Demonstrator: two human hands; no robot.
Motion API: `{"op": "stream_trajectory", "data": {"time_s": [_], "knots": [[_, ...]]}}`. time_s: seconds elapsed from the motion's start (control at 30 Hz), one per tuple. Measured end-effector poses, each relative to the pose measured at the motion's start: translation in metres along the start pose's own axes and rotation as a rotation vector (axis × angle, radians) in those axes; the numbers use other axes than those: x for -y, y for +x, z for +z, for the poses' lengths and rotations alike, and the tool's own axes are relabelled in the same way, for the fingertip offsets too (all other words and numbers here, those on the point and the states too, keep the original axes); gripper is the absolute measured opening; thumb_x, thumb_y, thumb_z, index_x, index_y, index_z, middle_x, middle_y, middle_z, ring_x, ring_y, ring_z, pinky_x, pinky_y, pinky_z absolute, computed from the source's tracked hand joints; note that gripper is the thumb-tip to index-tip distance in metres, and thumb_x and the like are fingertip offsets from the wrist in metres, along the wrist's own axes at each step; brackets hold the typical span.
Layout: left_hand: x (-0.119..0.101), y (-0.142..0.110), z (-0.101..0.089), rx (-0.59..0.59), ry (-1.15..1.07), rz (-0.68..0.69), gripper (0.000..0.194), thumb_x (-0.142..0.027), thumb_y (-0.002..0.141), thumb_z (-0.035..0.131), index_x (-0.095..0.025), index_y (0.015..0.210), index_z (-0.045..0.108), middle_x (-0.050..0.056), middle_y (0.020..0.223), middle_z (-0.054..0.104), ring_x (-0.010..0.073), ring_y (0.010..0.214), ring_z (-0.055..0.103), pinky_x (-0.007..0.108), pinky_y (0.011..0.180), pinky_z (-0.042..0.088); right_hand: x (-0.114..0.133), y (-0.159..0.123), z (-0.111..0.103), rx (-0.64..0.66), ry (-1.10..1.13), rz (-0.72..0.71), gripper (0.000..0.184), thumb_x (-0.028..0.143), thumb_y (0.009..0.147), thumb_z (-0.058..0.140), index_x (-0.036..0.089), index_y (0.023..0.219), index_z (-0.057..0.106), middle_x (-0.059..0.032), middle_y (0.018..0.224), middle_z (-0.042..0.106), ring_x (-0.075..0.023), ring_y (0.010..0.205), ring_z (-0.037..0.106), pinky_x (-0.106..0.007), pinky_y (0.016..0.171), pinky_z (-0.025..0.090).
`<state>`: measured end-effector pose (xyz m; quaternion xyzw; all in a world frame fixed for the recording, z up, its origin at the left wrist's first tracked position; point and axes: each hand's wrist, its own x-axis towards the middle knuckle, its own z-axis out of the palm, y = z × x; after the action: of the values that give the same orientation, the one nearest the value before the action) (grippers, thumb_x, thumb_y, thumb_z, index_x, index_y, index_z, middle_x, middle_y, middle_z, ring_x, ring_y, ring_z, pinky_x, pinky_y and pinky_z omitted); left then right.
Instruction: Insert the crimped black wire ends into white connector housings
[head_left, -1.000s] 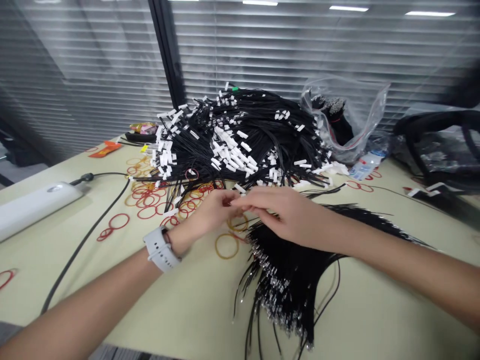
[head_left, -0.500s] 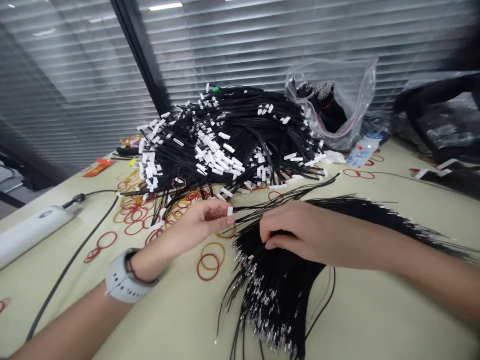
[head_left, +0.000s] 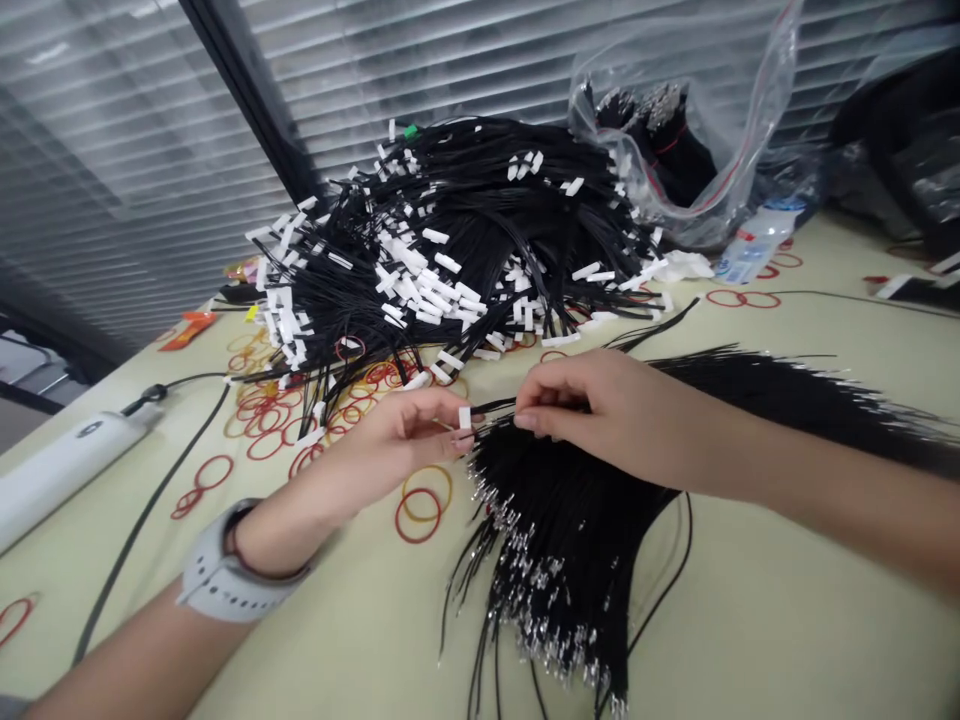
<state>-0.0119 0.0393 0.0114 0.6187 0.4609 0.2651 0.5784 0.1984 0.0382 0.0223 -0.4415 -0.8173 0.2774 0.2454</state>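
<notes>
Between the thumb and fingers of my left hand (head_left: 405, 435) is a small white connector (head_left: 465, 418), with thin black wires running from it to the right. My right hand (head_left: 592, 405) is closed in a pinch on black wire close by, its fingertips a short way right of the connector. Under and below my right hand lies a thick bundle of black wires (head_left: 570, 530) with silvery metal tips fanned toward the lower left. More of these wires spread to the right behind my right forearm.
Behind my hands rises a large heap of black cables (head_left: 480, 240) with white connectors. Red and yellow rubber bands (head_left: 424, 515) are scattered on the table (head_left: 337, 640). A clear plastic bag (head_left: 720, 190) holds more wires. At left lies a white power strip (head_left: 67, 470).
My right hand has risen off the middle of the wire bundle and pinches wire nearer the connector. My left hand keeps the connector. The camera view has shifted slightly.
</notes>
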Motion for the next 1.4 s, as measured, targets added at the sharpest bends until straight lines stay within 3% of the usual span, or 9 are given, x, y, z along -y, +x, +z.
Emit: {"op": "stream_trajectory", "data": {"time_s": [0.13, 0.37, 0.6, 0.93, 1.4], "knots": [[0.0, 0.0, -0.001, -0.013, -0.017, -0.029, 0.007, -0.016, 0.072, 0.067, -0.016, 0.077, 0.062, -0.005, 0.071, 0.06, 0.0076, 0.07, 0.054, 0.019, 0.067, 0.04, 0.0, -0.001, 0.005, -0.052, -0.016, 0.041, 0.016, 0.027, 0.081, 0.053, 0.02, 0.071, 0.065, 0.0048, 0.062, 0.06, -0.0079, 0.057, 0.051, -0.023, 0.053, 0.036], [0.0, 0.001, -0.002, -0.052, -0.03, -0.061, 0.006, -0.014, 0.073, 0.066, -0.014, 0.074, 0.06, -0.005, 0.069, 0.058, 0.006, 0.066, 0.053, 0.017, 0.063, 0.038, -0.002, -0.003, 0.005, -0.087, -0.092, 0.107, 0.021, 0.032, 0.081, 0.053, 0.019, 0.066, 0.061, 0.0066, 0.056, 0.056, -0.0051, 0.049, 0.045, -0.024, 0.05, 0.032], [0.004, 0.002, -0.004, -0.047, -0.091, -0.079, 0.008, -0.014, 0.075, 0.066, -0.014, 0.081, 0.061, -0.003, 0.076, 0.061, 0.0077, 0.073, 0.057, 0.019, 0.068, 0.04, -0.004, -0.003, -0.002, -0.114, -0.229, 0.017, 0.028, 0.026, 0.079, 0.053, 0.018, 0.053, 0.055, 0.0065, 0.042, 0.038, -0.0038, 0.04, 0.032, -0.024, 0.044, 0.026], [0.001, 0.003, -0.003, -0.021, -0.148, -0.08, 0.004, -0.008, 0.077, 0.061, -0.011, 0.076, 0.059, -0.005, 0.068, 0.059, 0.0027, 0.06, 0.052, 0.013, 0.055, 0.036, -0.006, -0.003, -0.004, -0.075, -0.228, -0.003, 0.026, 0.025, 0.078, 0.053, 0.018, 0.054, 0.057, 0.0074, 0.042, 0.039, -0.0023, 0.04, 0.032, -0.021, 0.042, 0.027], [0.006, 0.005, -0.004, -0.054, -0.08, -0.069, 0.008, -0.015, 0.073, 0.067, -0.014, 0.078, 0.061, -0.004, 0.072, 0.061, 0.0052, 0.066, 0.054, 0.015, 0.061, 0.04, -0.008, -0.003, -0.001, -0.025, -0.224, 0.032, 0.028, 0.025, 0.079, 0.052, 0.018, 0.053, 0.053, 0.0072, 0.044, 0.041, -0.0032, 0.04, 0.033, -0.023, 0.04, 0.026]]}}
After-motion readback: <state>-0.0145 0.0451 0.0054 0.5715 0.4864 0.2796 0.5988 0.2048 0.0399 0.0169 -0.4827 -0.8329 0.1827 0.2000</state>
